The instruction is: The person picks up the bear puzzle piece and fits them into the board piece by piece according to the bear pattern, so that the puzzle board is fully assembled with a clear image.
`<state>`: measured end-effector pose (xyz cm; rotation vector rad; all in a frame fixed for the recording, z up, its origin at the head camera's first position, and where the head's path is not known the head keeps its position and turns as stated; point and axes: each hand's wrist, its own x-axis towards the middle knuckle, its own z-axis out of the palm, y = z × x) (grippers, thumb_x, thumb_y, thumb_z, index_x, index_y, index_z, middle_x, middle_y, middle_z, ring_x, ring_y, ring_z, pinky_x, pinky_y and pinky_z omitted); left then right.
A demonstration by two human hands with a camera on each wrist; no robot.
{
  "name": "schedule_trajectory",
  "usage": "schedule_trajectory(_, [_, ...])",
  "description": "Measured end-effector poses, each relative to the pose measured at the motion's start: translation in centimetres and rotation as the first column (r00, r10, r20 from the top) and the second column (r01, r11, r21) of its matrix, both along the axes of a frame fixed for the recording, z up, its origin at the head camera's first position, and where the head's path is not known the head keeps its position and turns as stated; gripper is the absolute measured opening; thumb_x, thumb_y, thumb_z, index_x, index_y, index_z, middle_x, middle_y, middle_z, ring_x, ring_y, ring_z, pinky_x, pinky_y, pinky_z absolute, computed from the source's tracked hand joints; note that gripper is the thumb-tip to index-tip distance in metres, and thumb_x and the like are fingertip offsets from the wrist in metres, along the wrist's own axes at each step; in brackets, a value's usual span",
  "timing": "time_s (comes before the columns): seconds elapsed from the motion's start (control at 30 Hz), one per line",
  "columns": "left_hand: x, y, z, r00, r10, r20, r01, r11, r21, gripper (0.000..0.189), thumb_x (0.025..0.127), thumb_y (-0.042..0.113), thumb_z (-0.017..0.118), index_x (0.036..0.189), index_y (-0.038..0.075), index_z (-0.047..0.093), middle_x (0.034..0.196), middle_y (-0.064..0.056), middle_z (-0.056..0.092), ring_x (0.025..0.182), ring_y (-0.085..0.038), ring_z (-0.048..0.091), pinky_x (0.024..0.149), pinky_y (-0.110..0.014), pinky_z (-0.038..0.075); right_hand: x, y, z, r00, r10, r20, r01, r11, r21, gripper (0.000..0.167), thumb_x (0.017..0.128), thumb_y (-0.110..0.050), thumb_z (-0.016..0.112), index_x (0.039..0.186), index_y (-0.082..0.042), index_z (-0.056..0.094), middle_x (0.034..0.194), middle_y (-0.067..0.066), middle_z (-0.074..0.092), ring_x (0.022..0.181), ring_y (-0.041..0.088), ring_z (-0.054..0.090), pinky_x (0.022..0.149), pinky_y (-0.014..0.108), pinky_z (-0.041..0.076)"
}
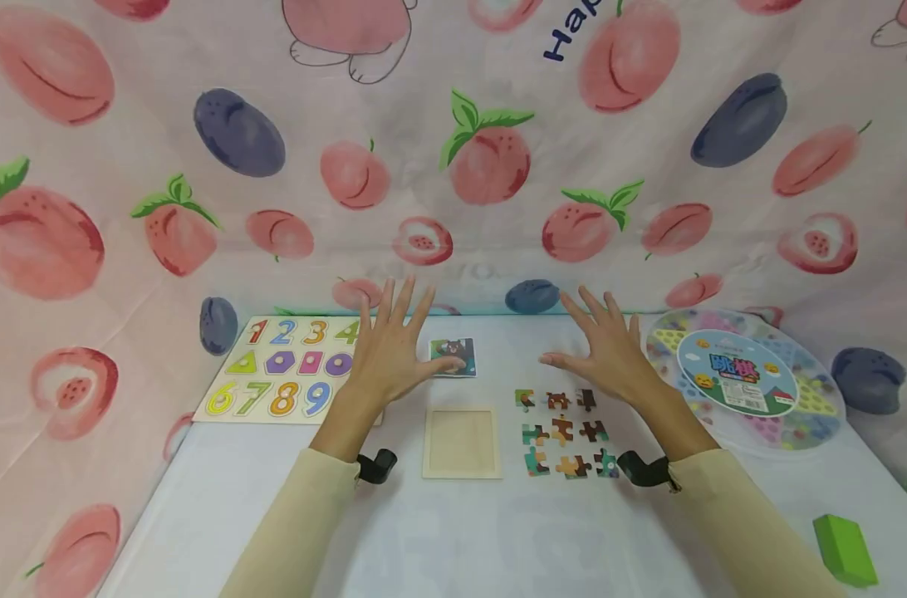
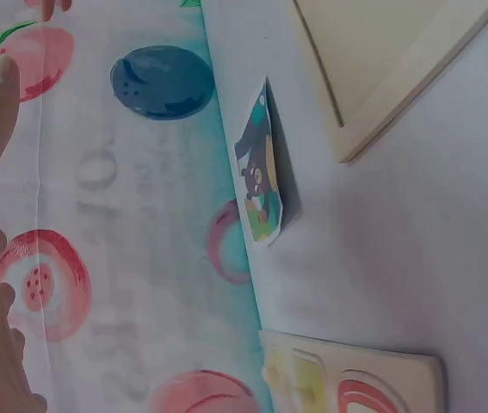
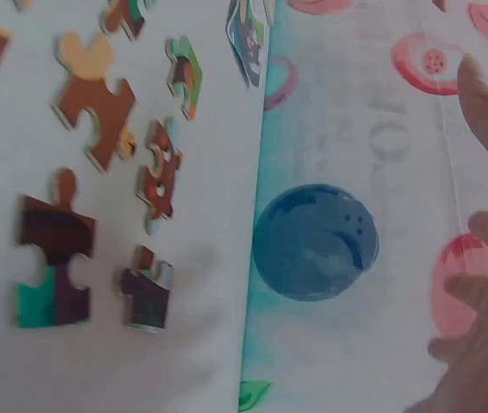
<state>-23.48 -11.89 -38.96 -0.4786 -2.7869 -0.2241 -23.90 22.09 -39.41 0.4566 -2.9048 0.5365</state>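
My left hand point(image 1: 389, 349) is held up with fingers spread, over the right end of a number and shape board point(image 1: 274, 402). Its thumb overlaps a small bear picture card point(image 1: 464, 349) in the head view. Raised likewise with straight, spread fingers, my right hand point(image 1: 610, 353) holds nothing; it is between the puzzle pieces and a round game box. Several loose jigsaw pieces point(image 1: 561, 430) lie in rows below it, brown, teal and tan. A square wooden puzzle tray point(image 1: 463, 475) lies flat between the forearms, its light inside bare.
The round Chinese checkers box point(image 1: 737, 372) lies at the right back of the white table point(image 1: 453, 540). A green block point(image 1: 845, 550) is near the right front. Behind the table hangs a fruit-printed cloth point(image 1: 491, 241). Black wrist straps with cameras point(image 1: 377, 467) sit on both wrists.
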Motion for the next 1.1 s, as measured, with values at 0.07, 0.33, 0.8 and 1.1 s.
schedule_trajectory(0.07, [0.6,-0.2,-0.2,0.999,-0.017,0.028,0.016,0.999,0.036,0.111,0.079,0.084,0.058,0.165,0.029,0.014,0.175,-0.006,0.005,0.163,-0.034,-0.001,0.128,-0.066,-0.002,0.5,0.1,-0.4,0.998,0.049,0.03,-0.047,0.998,-0.052,0.096,0.085,-0.064,0.07,0.162,-0.026,0.027,0.17,0.015,0.026,0.157,0.049,0.016,0.114,0.086,0.005])
schedule_trajectory(0.33, [3.7,-1.1,-1.8,0.979,-0.073,0.189,0.038,0.983,0.182,0.11,0.077,0.079,0.066,0.163,0.027,0.023,0.173,-0.005,0.018,0.163,-0.031,0.007,0.129,-0.064,0.011,1.3,-0.9,-2.6,0.964,0.2,0.177,-0.151,0.955,-0.256,0.071,0.087,-0.043,0.079,0.149,-0.019,0.052,0.155,0.009,0.053,0.148,0.037,0.042,0.122,0.072,0.018])
schedule_trajectory(0.8, [7.2,-1.8,-4.8,0.856,-0.209,0.472,0.029,0.933,0.359,0.109,0.065,0.051,0.094,0.153,0.018,0.04,0.165,-0.003,0.038,0.155,-0.024,0.034,0.127,-0.047,0.033,1.0,-1.9,-4.5,0.944,0.255,0.212,-0.221,0.96,-0.172,0.041,0.086,-0.031,0.082,0.121,-0.013,0.072,0.129,0.011,0.072,0.131,0.039,0.058,0.117,0.076,0.024])
schedule_trajectory(1.1, [8.1,-2.2,-6.0,0.795,-0.27,0.544,0.051,0.922,0.383,0.099,0.063,0.042,0.097,0.144,0.017,0.047,0.159,-0.004,0.044,0.15,-0.025,0.038,0.126,-0.048,0.034,0.6,-2.4,-5.3,0.937,0.282,0.205,-0.256,0.956,-0.142,0.037,0.081,-0.034,0.086,0.112,-0.017,0.076,0.119,0.006,0.076,0.122,0.037,0.063,0.114,0.081,0.019])
